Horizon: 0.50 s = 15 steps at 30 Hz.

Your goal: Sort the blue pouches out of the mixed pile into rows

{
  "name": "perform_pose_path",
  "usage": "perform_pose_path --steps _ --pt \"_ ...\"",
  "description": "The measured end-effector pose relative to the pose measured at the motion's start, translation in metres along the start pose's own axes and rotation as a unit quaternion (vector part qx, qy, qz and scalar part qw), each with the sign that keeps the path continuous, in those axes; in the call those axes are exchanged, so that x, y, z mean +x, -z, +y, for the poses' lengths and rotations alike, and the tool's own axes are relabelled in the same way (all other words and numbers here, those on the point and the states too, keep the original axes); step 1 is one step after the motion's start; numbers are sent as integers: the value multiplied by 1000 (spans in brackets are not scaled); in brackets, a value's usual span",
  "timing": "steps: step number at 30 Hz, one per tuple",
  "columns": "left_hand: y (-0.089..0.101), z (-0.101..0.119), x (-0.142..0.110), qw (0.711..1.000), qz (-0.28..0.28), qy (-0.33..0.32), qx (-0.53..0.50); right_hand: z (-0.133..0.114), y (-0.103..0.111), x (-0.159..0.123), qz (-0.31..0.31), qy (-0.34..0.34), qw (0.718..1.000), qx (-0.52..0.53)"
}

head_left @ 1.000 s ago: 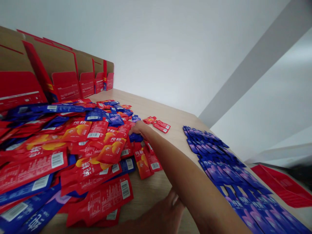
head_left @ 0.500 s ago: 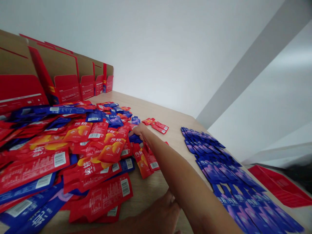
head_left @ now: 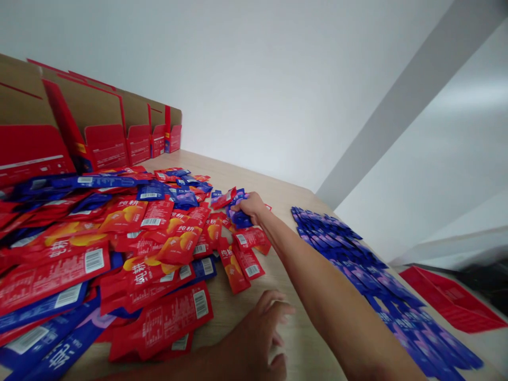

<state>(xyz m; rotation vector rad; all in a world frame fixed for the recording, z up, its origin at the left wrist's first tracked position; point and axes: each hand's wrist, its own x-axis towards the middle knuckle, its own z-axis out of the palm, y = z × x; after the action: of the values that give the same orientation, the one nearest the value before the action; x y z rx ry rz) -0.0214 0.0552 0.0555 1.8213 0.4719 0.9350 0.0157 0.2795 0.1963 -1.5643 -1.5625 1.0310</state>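
My right hand [head_left: 251,207], stretched out over the table, is closed around a blue pouch [head_left: 240,218] at the right edge of a mixed pile. Red pouches [head_left: 251,237] lie just below that hand, and another small red one [head_left: 224,198] rests close to its left side. Nearer to me, my left hand [head_left: 266,328] hovers above the bare wood with its fingers apart and curled, holding nothing. To its left, a large red pouch [head_left: 162,323] with a barcode lies at the pile's near edge.
Open red cartons [head_left: 106,147] stand in a row along the wall at the left. Overlapping blue pouches [head_left: 357,270] lie in rows along the table's right side. Beyond that edge is a red crate [head_left: 452,299], lower down.
My right hand has drawn back to the right with a blue pouch, and red pouches beside it have shifted. My left hand's fingers have spread and now show clear of the right forearm.
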Motion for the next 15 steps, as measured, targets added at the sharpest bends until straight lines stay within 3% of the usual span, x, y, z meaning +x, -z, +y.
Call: perform_pose_path --steps 3,6,11,13,15 --pt "-3 7 -6 997 66 -4 -47 -8 26 -12 19 -6 998 67" --pt "-1 15 -3 976 149 56 -151 -12 51 -36 39 24 990 131" --pt "28 50 19 870 332 94 -353 13 67 -109 8 70 971 229" --pt "42 67 28 836 342 106 -415 34 61 -139 -34 67 962 264" --pt "50 76 32 813 316 120 -473 55 50 -162 -68 65 960 264"
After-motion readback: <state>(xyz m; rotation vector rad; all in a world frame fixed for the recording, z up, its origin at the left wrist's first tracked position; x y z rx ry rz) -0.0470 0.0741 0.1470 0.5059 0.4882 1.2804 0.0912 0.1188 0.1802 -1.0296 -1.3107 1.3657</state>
